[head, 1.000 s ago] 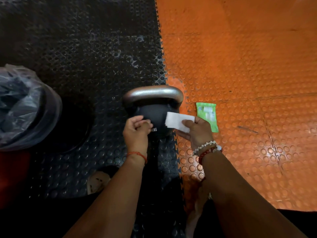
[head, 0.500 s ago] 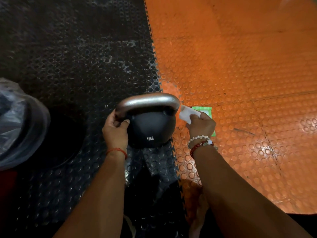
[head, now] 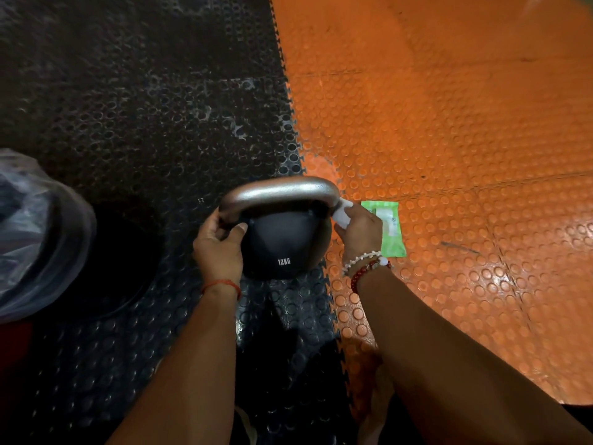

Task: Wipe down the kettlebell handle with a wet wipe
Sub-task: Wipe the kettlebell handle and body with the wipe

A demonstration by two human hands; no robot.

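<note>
A black kettlebell (head: 282,245) marked "12KG" stands upright on the black studded mat (head: 144,123), close to the jagged seam where it meets the orange studded mat (head: 449,123). Its silvery handle (head: 279,191) arches over the far side of the ball. The left hand (head: 218,248) is curled round the handle's left end, thumb lying across the near side. The right hand (head: 359,232) grips a bunched white wet wipe (head: 341,213) and presses it against the handle's right corner, where the bar bends down toward the ball. A thin red thread (head: 221,284) circles the left wrist, while white and dark red bead bracelets (head: 369,264) sit on the right one. Just right of the right hand a green wipe packet (head: 390,229) lies flat on the orange mat, its near-left edge hidden behind the fingers. At the far left edge of the scene stands a bin with a clear plastic liner (head: 38,236), well apart from the kettlebell.
</note>
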